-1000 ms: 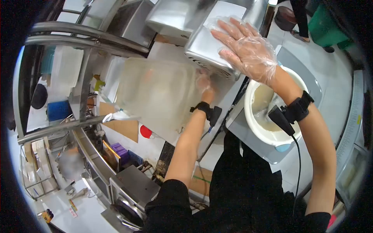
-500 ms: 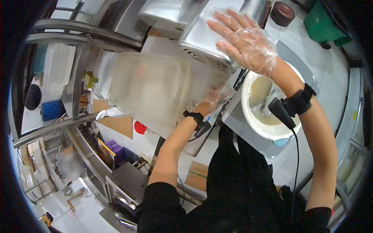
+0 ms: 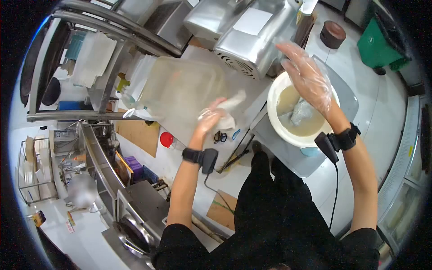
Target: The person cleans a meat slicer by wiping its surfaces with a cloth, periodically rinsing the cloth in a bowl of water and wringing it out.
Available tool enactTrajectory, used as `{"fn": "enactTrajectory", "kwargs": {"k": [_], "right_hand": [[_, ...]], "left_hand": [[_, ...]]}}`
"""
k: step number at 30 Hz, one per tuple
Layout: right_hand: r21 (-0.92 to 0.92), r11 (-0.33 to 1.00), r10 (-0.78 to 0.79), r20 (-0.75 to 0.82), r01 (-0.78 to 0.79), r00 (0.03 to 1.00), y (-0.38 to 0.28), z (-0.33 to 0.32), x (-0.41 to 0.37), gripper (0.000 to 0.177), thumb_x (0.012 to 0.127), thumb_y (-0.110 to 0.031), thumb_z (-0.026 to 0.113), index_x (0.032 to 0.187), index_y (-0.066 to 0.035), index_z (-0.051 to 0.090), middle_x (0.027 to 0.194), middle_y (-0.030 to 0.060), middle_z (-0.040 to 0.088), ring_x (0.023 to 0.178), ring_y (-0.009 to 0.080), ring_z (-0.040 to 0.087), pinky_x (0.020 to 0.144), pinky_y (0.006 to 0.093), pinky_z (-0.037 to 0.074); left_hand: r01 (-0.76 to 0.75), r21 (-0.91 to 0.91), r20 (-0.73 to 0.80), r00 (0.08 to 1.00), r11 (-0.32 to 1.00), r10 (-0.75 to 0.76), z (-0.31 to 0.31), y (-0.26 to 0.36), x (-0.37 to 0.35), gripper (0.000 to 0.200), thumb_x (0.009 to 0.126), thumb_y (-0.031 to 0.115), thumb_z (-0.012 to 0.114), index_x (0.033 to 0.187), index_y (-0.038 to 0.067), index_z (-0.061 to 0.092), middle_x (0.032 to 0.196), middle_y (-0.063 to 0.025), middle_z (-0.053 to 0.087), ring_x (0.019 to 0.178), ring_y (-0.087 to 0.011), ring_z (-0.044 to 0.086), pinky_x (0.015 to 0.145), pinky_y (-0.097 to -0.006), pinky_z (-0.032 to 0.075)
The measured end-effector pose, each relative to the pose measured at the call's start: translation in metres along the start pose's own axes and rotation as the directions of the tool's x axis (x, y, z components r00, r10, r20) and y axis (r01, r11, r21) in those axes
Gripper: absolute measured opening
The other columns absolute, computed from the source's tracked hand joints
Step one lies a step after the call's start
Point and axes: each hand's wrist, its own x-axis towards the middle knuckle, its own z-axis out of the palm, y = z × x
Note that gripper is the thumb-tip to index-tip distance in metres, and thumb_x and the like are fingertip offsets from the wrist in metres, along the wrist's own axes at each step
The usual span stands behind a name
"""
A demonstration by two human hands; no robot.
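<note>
My left hand (image 3: 210,120), in a clear plastic glove, is over the white worktop with a whitish cloth (image 3: 230,110) in its fingers; both are blurred by motion. Beside it stands a large translucent plastic tub (image 3: 180,83). Scissors (image 3: 219,137) with dark handles lie just below the cloth. My right hand (image 3: 308,78), also gloved, hovers over the far rim of a white bucket (image 3: 275,123), fingers stretched out and holding nothing. Inside the bucket, a pale cloth (image 3: 302,111) lies in cloudy water. A silver metal machine (image 3: 252,42) with vent slots is left of my right hand.
The bucket rests on a grey plastic surface (image 3: 294,162). Farther off are a green bin (image 3: 380,40) and a round brown object (image 3: 333,34) on the tiled floor. Steel rails (image 3: 117,29) run along the left. A red-lidded container (image 3: 167,139) sits near the worktop's edge.
My left hand has moved left, away from the machine, and the whitish cloth now shows in it. My right hand has come off the machine's top and down toward the bucket.
</note>
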Motion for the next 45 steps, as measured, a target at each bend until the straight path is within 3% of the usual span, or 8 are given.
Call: {"fn": "enactTrajectory", "kwargs": {"k": [4, 7, 14, 25, 27, 33, 39, 45], "right_hand": [[0.032, 0.997, 0.069, -0.018, -0.069, 0.997, 0.001, -0.024, -0.025, 0.039, 0.099, -0.019, 0.050, 0.138, -0.016, 0.050, 0.144, 0.0113, 0.048, 0.130, 0.0324, 0.047, 0.109, 0.0387, 0.036], [0.046, 0.998, 0.035, -0.108, -0.031, 0.994, 0.007, -0.030, -0.036, 0.037, 0.098, -0.020, 0.051, 0.134, -0.015, 0.052, 0.137, 0.0125, 0.054, 0.123, 0.0354, 0.051, 0.105, 0.0418, 0.039], [-0.002, 0.992, 0.127, -0.096, -0.127, 0.987, 0.006, -0.049, -0.059, 0.037, 0.098, -0.020, 0.051, 0.135, -0.014, 0.052, 0.139, 0.0127, 0.052, 0.127, 0.0342, 0.049, 0.106, 0.0411, 0.038], [-0.103, 0.969, 0.221, -0.048, -0.225, 0.974, 0.041, -0.051, -0.024, 0.040, 0.095, -0.019, 0.051, 0.135, -0.018, 0.052, 0.143, 0.0104, 0.050, 0.128, 0.0316, 0.049, 0.107, 0.0413, 0.037], [-0.149, 0.974, 0.159, -0.074, -0.168, 0.985, 0.051, -0.052, -0.008, 0.039, 0.093, -0.019, 0.051, 0.132, -0.016, 0.053, 0.138, 0.0111, 0.054, 0.122, 0.0316, 0.054, 0.102, 0.0429, 0.042], [-0.015, 1.000, 0.004, 0.044, -0.003, 0.999, 0.112, -0.106, -0.025, 0.040, 0.093, -0.019, 0.051, 0.133, -0.018, 0.053, 0.139, 0.0114, 0.053, 0.123, 0.0323, 0.054, 0.103, 0.0431, 0.043], [-0.169, 0.985, 0.028, 0.089, -0.013, 0.996, 0.213, -0.183, -0.069, 0.038, 0.093, -0.015, 0.056, 0.130, -0.016, 0.055, 0.136, 0.0118, 0.055, 0.121, 0.0341, 0.054, 0.102, 0.0414, 0.044], [-0.133, 0.991, 0.006, 0.080, 0.005, 0.997, 0.247, -0.193, -0.070, 0.037, 0.093, -0.018, 0.055, 0.129, -0.015, 0.057, 0.134, 0.0106, 0.057, 0.119, 0.0308, 0.056, 0.099, 0.0411, 0.046]], "left_hand": [[-0.106, -0.189, -0.308, 0.950, 0.976, 0.043, -0.040, 0.070, -0.020, 0.049, 0.082, 0.010, 0.051, 0.130, 0.014, 0.055, 0.123, -0.0164, 0.059, 0.111, -0.0294, 0.058, 0.096, -0.0397, 0.044], [-0.313, 0.125, -0.507, 0.796, 0.941, 0.332, -0.050, 0.122, 0.006, 0.052, 0.081, 0.004, 0.049, 0.133, 0.009, 0.053, 0.129, -0.0165, 0.053, 0.122, -0.0314, 0.050, 0.105, -0.0369, 0.038], [-0.404, 0.788, -0.066, 0.694, 0.464, 0.717, -0.016, 0.158, 0.114, 0.054, 0.077, 0.005, 0.060, 0.129, 0.018, 0.057, 0.130, -0.0142, 0.058, 0.121, -0.0329, 0.054, 0.101, -0.0434, 0.043], [-0.320, 0.850, 0.056, 0.845, 0.419, 0.531, 0.024, 0.226, 0.167, 0.050, 0.083, 0.009, 0.053, 0.132, 0.019, 0.058, 0.127, -0.0169, 0.061, 0.116, -0.0318, 0.059, 0.098, -0.0468, 0.047], [-0.273, 0.961, 0.232, 0.885, 0.047, 0.404, 0.039, 0.233, 0.168, 0.051, 0.086, 0.012, 0.052, 0.137, 0.020, 0.054, 0.134, -0.0158, 0.057, 0.121, -0.0288, 0.058, 0.101, -0.0462, 0.045], [-0.196, 0.981, 0.174, 0.851, -0.008, 0.495, 0.076, 0.154, 0.151, 0.044, 0.095, 0.020, 0.043, 0.138, 0.014, 0.048, 0.140, -0.0104, 0.053, 0.129, -0.0311, 0.050, 0.111, -0.0469, 0.035], [-0.080, 0.997, 0.079, 0.994, -0.012, -0.073, 0.084, 0.227, 0.104, 0.053, 0.099, 0.023, 0.040, 0.151, 0.015, 0.033, 0.143, -0.0036, 0.050, 0.130, -0.0218, 0.048, 0.110, -0.0388, 0.035], [-0.174, 0.961, 0.158, 0.983, -0.216, -0.092, 0.125, 0.215, 0.170, 0.053, 0.095, 0.021, 0.048, 0.147, 0.015, 0.040, 0.146, -0.0034, 0.046, 0.129, -0.0234, 0.045, 0.111, -0.0368, 0.032]]}}
